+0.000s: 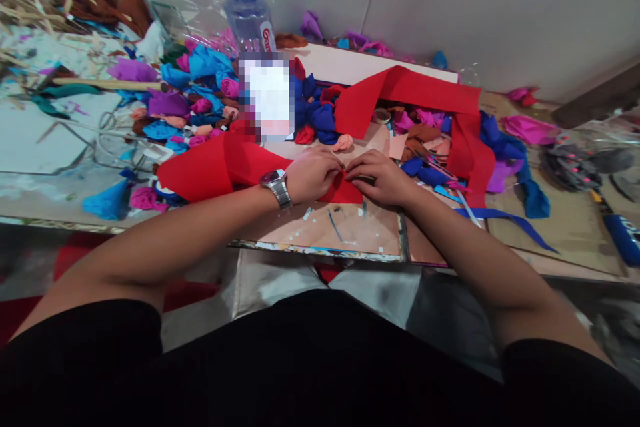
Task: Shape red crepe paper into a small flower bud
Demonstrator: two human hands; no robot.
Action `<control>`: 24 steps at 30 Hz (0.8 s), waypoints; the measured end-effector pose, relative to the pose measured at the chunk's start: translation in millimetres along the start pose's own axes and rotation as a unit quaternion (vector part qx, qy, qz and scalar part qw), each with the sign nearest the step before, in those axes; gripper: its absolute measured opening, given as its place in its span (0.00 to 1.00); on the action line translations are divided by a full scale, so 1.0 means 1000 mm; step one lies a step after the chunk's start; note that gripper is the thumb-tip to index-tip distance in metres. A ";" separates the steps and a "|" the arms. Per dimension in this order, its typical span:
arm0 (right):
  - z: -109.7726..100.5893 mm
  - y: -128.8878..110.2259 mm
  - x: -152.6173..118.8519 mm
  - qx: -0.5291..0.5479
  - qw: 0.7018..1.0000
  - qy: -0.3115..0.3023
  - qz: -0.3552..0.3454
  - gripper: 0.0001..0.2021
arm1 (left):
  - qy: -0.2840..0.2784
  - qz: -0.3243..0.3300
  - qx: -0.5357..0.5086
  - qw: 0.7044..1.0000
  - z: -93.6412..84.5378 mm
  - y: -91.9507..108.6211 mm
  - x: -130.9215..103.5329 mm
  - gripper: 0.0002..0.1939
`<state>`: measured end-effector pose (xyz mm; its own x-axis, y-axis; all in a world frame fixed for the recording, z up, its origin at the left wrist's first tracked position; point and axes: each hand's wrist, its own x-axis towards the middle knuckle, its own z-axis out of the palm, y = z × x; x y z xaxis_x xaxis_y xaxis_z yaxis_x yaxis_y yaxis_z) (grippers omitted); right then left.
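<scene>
A long red crepe-like strip [200, 170] lies on the table, running from the left under my left hand. My left hand [314, 175], with a watch at its wrist, pinches the strip near its right part. My right hand [377, 177] is closed on the same red material, its fingertips close to those of the left. Below the fingers a red flap hangs over the brown board [360, 230]. Another red strip [425, 90] bends across the pile behind my right hand.
Behind my hands stand a clear bottle [250, 20] and a bright pixelated screen [270, 97]. Blue, pink and purple paper pieces [170, 103] spread leftward. Wood sticks [35, 7] lie at back left, a dark blue tape-like object [623, 240] at far right.
</scene>
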<state>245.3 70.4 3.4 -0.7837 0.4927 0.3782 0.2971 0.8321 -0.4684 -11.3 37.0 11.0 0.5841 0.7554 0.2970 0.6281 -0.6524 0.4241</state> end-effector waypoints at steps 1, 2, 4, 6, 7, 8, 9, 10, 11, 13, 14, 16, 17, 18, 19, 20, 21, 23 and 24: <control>0.000 0.000 0.000 0.001 1.000 -0.001 0.001 0.09 | -0.001 0.001 0.001 1.000 0.001 0.000 0.000 0.18; 0.000 0.000 0.000 0.003 1.000 -0.002 0.001 0.10 | -0.002 0.001 0.001 1.000 0.001 0.000 0.000 0.18; 0.000 -0.001 0.000 0.002 1.000 -0.002 0.002 0.10 | -0.004 0.000 -0.001 1.000 0.000 0.000 0.001 0.19; -0.001 -0.001 0.001 -0.002 1.000 -0.001 0.004 0.09 | -0.008 -0.004 -0.001 1.000 -0.001 0.001 0.001 0.19; -0.001 -0.001 0.001 -0.004 1.000 -0.001 0.005 0.09 | -0.008 -0.005 -0.001 1.000 -0.001 0.001 0.001 0.20; -0.001 -0.002 0.001 -0.006 1.000 -0.003 0.005 0.09 | -0.008 -0.006 0.000 1.000 -0.001 0.001 0.002 0.20; -0.001 -0.002 0.001 -0.006 1.000 -0.004 0.006 0.09 | -0.008 -0.007 0.001 1.000 -0.001 0.001 0.002 0.20; -0.001 -0.002 0.001 -0.004 1.000 -0.005 0.007 0.09 | -0.007 -0.008 0.002 1.000 -0.001 0.001 0.002 0.20; -0.001 -0.003 0.001 -0.003 1.000 -0.005 0.009 0.10 | -0.006 -0.008 0.003 1.000 -0.002 0.001 0.002 0.20; -0.001 -0.003 0.000 0.000 1.000 -0.003 0.013 0.10 | -0.006 -0.006 0.006 1.000 -0.002 0.002 0.002 0.20; -0.001 -0.003 0.000 0.001 1.000 -0.002 0.016 0.11 | -0.005 -0.005 0.006 1.000 -0.003 0.002 0.002 0.20; 0.000 -0.003 0.000 -0.002 1.000 0.002 0.019 0.11 | -0.003 -0.005 0.006 1.000 -0.004 0.004 0.001 0.20; 0.000 -0.003 0.000 -0.003 1.000 0.003 0.020 0.11 | -0.001 -0.006 0.006 1.000 -0.005 0.005 0.001 0.19; 0.000 -0.003 0.000 -0.003 1.000 0.005 0.020 0.11 | 0.002 -0.008 0.006 1.000 -0.006 0.006 0.001 0.19; 0.001 -0.003 -0.001 -0.003 1.000 0.008 0.019 0.11 | 0.005 -0.010 0.006 1.000 -0.006 0.007 0.001 0.19; 0.001 -0.003 -0.001 -0.003 1.000 0.012 0.019 0.11 | 0.008 -0.013 0.007 1.000 -0.007 0.007 0.001 0.19; 0.001 -0.003 -0.001 -0.003 1.000 0.016 0.021 0.11 | 0.010 -0.015 0.008 1.000 -0.007 0.007 0.001 0.20; 0.001 -0.003 0.000 -0.007 0.999 0.020 0.027 0.11 | 0.012 -0.016 0.012 1.000 -0.006 0.007 0.001 0.20; 0.001 -0.003 0.000 -0.011 0.999 0.021 0.031 0.11 | 0.013 -0.015 0.013 1.000 -0.005 0.006 0.001 0.19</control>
<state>244.0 67.7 3.3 -0.7399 0.5529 0.3832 0.3565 0.8053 -0.4737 -9.9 34.2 18.4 0.5519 0.7754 0.3070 0.6585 -0.6311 0.4100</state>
